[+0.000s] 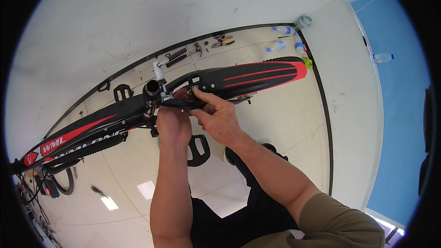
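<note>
A black and red bicycle frame (pixel 98 120) stretches across from the left, with its open seat tube (pixel 152 89) at the middle. Behind the tube a black rear mudguard (pixel 257 79) with red stripes and a red tip lies over the rear tyre (pixel 285 59). My left hand (pixel 174 126) reaches up from below beside the seat tube; its fingers are mostly hidden behind the frame bar. My right hand (pixel 219 120) closes its thumb and forefinger around the bar at the mudguard's front end. The forefinger touches near a small bracket; what lies between the fingertips is hidden.
Along the far wall lie a hammer (pixel 184 58), pliers (pixel 223 43) and small parts. Several plastic bottles (pixel 276 46) are in the far right corner. Pedals (pixel 199 151) stick out below the frame. A small dark tool (pixel 98 191) lies on the tiled floor at left.
</note>
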### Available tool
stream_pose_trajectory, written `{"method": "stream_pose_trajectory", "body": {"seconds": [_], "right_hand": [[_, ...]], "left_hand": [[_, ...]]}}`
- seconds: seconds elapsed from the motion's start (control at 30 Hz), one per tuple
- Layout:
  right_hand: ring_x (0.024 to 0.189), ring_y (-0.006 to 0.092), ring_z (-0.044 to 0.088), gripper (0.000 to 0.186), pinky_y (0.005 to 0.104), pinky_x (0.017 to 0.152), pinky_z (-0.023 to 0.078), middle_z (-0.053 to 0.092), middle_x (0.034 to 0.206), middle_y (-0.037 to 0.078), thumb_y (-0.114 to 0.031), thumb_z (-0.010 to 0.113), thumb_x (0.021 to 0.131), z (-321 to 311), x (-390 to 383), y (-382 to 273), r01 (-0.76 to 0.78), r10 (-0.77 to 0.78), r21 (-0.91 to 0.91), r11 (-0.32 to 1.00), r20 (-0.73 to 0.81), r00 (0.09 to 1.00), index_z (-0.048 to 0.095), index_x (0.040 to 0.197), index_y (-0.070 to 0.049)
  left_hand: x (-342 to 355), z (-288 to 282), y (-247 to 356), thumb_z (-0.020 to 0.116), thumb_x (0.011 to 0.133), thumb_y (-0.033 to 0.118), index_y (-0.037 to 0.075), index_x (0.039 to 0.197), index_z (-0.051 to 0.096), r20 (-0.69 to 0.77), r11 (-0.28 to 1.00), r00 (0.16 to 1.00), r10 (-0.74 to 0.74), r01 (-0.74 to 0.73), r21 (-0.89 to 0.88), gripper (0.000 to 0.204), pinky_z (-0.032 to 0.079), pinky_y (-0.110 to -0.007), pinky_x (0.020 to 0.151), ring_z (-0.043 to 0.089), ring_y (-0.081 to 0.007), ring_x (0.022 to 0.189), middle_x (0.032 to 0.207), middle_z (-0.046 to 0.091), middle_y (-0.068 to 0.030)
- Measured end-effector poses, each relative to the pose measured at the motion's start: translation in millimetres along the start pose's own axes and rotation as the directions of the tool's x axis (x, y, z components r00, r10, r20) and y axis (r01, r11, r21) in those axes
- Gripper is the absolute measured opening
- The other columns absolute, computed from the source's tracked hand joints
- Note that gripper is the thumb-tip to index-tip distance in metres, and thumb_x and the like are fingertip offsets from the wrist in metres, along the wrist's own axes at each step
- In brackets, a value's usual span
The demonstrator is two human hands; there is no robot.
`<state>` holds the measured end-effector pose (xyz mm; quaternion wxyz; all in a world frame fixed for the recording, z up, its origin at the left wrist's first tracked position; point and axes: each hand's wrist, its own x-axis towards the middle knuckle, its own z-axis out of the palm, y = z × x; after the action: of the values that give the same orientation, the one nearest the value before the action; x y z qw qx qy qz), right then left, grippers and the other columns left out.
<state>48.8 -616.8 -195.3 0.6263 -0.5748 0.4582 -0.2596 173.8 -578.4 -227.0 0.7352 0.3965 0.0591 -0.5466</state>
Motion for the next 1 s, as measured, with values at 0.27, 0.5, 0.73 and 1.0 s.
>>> {"method": "stream_pose_trajectory", "body": {"seconds": [0.27, 0.5, 0.73, 1.0], "right_hand": [[0.058, 0.0052, 0.052, 0.052, 0.0245, 0.054, 0.045, 0.063, 0.069, 0.003, 0.000, 0.070, 0.085, 1, -1, -4, -0.017, 0.017, 0.024, 1.000, -0.003, 1.000, 0.058, 0.135, -0.007], [0.058, 0.0045, 0.055, 0.055, 0.0223, 0.051, 0.046, 0.064, 0.068, 0.001, 0.002, 0.070, 0.086, 1, 1, 4, 0.025, -0.025, 0.022, 0.999, -0.008, 1.000, 0.058, 0.137, -0.012], [0.057, 0.0046, 0.055, 0.055, 0.0224, 0.051, 0.046, 0.064, 0.067, 0.001, 0.002, 0.070, 0.085, 1, 0, 1, 0.009, -0.009, 0.004, 1.000, -0.003, 1.000, 0.058, 0.137, -0.012], [0.058, 0.0056, 0.051, 0.052, 0.0246, 0.055, 0.044, 0.061, 0.066, 0.002, 0.000, 0.070, 0.085, 0, -1, -5, -0.018, 0.018, 0.003, 1.000, -0.002, 1.000, 0.058, 0.136, -0.008]], "left_hand": [[3, -7, 0, 0.044, 0.102, 0.024, 0.008, 0.123, 0.058, 0.121, 0.992, 0.993, -0.015, 0.029, -0.119, 0.030, 0.041, -0.041, 0.098, 0.054, -0.0236, 0.106, 0.111, 0.062, -0.0094], [-8, 19, 10, 0.045, 0.102, 0.018, 0.008, 0.121, 0.060, 0.005, 0.999, 0.999, -0.049, 0.049, 0.001, 0.026, 0.048, -0.037, 0.085, 0.059, -0.0182, 0.097, 0.098, 0.065, -0.0066], [3, -3, 3, 0.041, 0.103, 0.026, 0.009, 0.132, 0.054, 0.095, 0.995, 0.994, 0.054, -0.046, -0.085, 0.037, 0.042, -0.038, 0.092, 0.054, -0.0209, 0.107, 0.116, 0.061, -0.0095], [-3, 7, 8, 0.051, 0.102, 0.022, 0.008, 0.120, 0.060, 0.223, 0.996, 0.974, -0.039, 0.055, -0.067, 0.025, 0.047, -0.038, 0.092, 0.058, -0.0222, 0.105, 0.114, 0.063, -0.0097]]}}
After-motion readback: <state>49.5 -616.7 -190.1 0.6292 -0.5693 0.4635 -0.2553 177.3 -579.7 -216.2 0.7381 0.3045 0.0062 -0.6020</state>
